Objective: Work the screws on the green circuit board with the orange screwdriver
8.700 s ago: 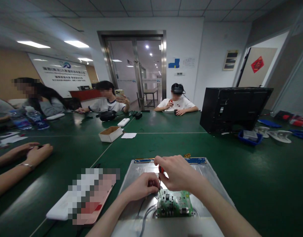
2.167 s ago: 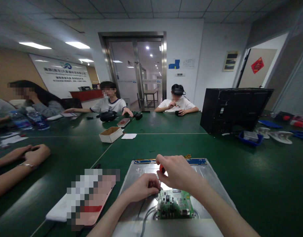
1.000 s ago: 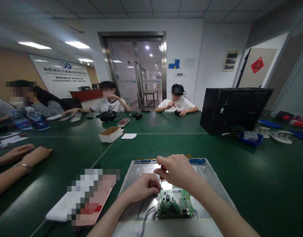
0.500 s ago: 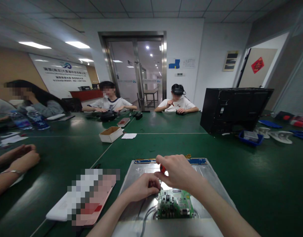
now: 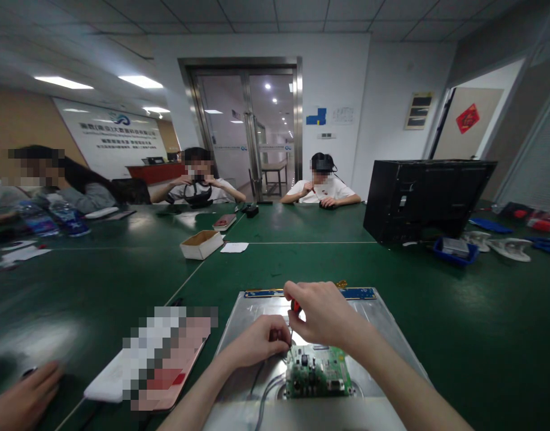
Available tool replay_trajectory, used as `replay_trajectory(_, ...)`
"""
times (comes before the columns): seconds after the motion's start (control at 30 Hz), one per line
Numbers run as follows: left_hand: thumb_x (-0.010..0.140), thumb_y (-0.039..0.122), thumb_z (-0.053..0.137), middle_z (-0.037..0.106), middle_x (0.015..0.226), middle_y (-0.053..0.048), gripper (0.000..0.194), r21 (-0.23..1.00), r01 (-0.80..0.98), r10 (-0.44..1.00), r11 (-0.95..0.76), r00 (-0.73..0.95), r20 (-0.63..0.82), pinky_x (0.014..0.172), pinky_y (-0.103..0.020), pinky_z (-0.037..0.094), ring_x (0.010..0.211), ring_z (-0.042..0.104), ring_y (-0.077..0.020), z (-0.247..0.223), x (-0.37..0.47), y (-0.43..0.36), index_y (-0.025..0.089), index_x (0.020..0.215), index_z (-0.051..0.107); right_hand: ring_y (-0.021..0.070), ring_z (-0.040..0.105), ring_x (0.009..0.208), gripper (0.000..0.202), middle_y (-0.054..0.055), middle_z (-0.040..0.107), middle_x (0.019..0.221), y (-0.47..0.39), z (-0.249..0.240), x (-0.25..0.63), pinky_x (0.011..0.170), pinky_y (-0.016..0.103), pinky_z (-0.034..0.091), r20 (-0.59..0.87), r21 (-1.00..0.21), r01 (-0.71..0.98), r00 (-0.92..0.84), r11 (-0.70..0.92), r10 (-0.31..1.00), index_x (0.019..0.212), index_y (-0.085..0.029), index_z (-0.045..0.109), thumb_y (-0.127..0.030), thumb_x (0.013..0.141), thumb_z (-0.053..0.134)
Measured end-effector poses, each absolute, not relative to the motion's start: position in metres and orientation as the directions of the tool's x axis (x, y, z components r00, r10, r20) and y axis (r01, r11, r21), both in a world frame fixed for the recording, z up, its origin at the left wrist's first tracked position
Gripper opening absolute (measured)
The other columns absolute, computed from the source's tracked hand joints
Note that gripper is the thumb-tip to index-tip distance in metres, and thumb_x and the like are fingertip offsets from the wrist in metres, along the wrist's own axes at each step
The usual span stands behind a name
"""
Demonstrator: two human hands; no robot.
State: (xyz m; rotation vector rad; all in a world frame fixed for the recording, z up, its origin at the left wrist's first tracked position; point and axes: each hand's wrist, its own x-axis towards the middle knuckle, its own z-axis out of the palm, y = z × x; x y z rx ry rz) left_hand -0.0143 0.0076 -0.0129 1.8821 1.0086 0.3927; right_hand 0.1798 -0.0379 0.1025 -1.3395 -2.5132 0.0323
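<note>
My right hand (image 5: pixel 322 311) is closed round the red and black handle of a screwdriver (image 5: pixel 295 306), whose thin shaft points down at the upper left corner of a green circuit board (image 5: pixel 317 372). Beside that corner, my left hand (image 5: pixel 266 340) has its fingers pinched together near the screwdriver's tip; what they hold, if anything, is hidden. The board lies on a silvery metal panel (image 5: pixel 382 335) with a blue strip (image 5: pixel 362 293) along its far edge. Grey cables (image 5: pixel 266 395) run from the board's left side.
Left of the panel lie a white phone-like item (image 5: pixel 108 374) and a pink one (image 5: pixel 187 359). Another person's hand (image 5: pixel 30 395) rests at the lower left. Farther off are an open box (image 5: pixel 201 244), a black monitor (image 5: pixel 427 200) and a blue tray (image 5: pixel 455 251).
The neighbour's hands at the left have come apart, and one now lies lower on the table. The person across has raised a black object towards the face. My hands have hardly moved.
</note>
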Motion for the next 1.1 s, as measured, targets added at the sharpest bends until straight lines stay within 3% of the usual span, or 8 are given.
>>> replay_trajectory(0.23, 0.068, 0.02, 0.062, 0.057, 0.066, 0.003, 0.005, 0.843, 0.489, 0.792, -0.223, 0.595, -0.135, 0.061, -0.024, 0.04, 0.065, 0.051, -0.0149, -0.0081, -0.0137, 0.003, 0.017, 0.072, 0.064, 0.0205, 0.069, 0.076, 0.017, 0.003, 0.075, 0.086, -0.0341, 0.0976, 0.1798, 0.056, 0.028, 0.027, 0.261, -0.12, 0.831, -0.502, 0.544, 0.825, 0.098, -0.022, 0.06, -0.039, 0.098, 0.057)
replay_trajectory(0.43, 0.066, 0.019, 0.061, 0.055, 0.066, 0.003, 0.004, 0.854, 0.468, 0.787, -0.227, 0.604, -0.122, 0.061, -0.023, 0.039, 0.065, 0.05, -0.0142, -0.0071, -0.0133, 0.003, 0.017, 0.07, 0.062, 0.0199, 0.069, 0.078, 0.007, 0.002, 0.075, 0.091, -0.0345, 0.0985, 0.1787, 0.058, 0.029, 0.029, 0.26, -0.159, 0.805, -0.525, 0.572, 0.81, 0.1, -0.021, 0.059, -0.024, 0.094, 0.057)
replay_trajectory(0.53, 0.065, 0.017, 0.061, 0.056, 0.066, 0.004, 0.005, 0.862, 0.453, 0.777, -0.229, 0.618, -0.118, 0.062, -0.023, 0.04, 0.065, 0.05, -0.0138, -0.0092, -0.0134, 0.0054, 0.017, 0.07, 0.061, 0.0198, 0.069, 0.078, 0.016, 0.003, 0.075, 0.093, -0.0362, 0.0991, 0.1793, 0.057, 0.029, 0.029, 0.275, -0.187, 0.775, -0.549, 0.604, 0.789, 0.104, -0.021, 0.057, -0.02, 0.088, 0.057)
replay_trajectory(0.63, 0.066, 0.015, 0.061, 0.055, 0.066, 0.004, 0.005, 0.864, 0.448, 0.774, -0.228, 0.622, -0.118, 0.062, -0.023, 0.04, 0.064, 0.05, -0.0135, -0.0108, -0.0136, 0.0065, 0.016, 0.07, 0.061, 0.0203, 0.069, 0.077, 0.019, 0.003, 0.074, 0.093, -0.0375, 0.099, 0.1804, 0.056, 0.029, 0.029, 0.293, -0.18, 0.76, -0.564, 0.624, 0.772, 0.104, -0.021, 0.057, -0.023, 0.086, 0.059)
replay_trajectory(0.77, 0.067, 0.015, 0.061, 0.057, 0.066, 0.004, 0.006, 0.859, 0.458, 0.78, -0.228, 0.615, -0.12, 0.063, -0.023, 0.041, 0.064, 0.051, -0.0138, -0.0098, -0.0138, 0.0048, 0.016, 0.072, 0.063, 0.0219, 0.07, 0.076, 0.013, 0.003, 0.075, 0.088, -0.0368, 0.0989, 0.1801, 0.055, 0.029, 0.028, 0.276, -0.122, 0.807, -0.531, 0.577, 0.801, 0.099, -0.021, 0.059, -0.032, 0.093, 0.059)
replay_trajectory(0.9, 0.068, 0.016, 0.061, 0.058, 0.067, 0.003, 0.004, 0.848, 0.48, 0.789, -0.225, 0.6, -0.13, 0.064, -0.024, 0.042, 0.065, 0.052, -0.0142, -0.007, -0.0138, 0.0024, 0.016, 0.072, 0.063, 0.0233, 0.072, 0.078, 0.022, 0.004, 0.076, 0.086, -0.0347, 0.0995, 0.1782, 0.057, 0.028, 0.031, 0.243, -0.081, 0.849, -0.492, 0.523, 0.836, 0.096, -0.022, 0.062, -0.044, 0.098, 0.057)
replay_trajectory(1.1, 0.066, 0.017, 0.062, 0.058, 0.068, 0.003, 0.006, 0.843, 0.489, 0.79, -0.224, 0.597, -0.137, 0.062, -0.022, 0.04, 0.067, 0.051, -0.0142, -0.0063, -0.0134, 0.0034, 0.016, 0.071, 0.064, 0.022, 0.072, 0.075, 0.012, 0.003, 0.077, 0.086, -0.0349, 0.0999, 0.1776, 0.056, 0.028, 0.03, 0.229, -0.069, 0.842, -0.508, 0.535, 0.83, 0.096, -0.022, 0.061, -0.032, 0.098, 0.054)
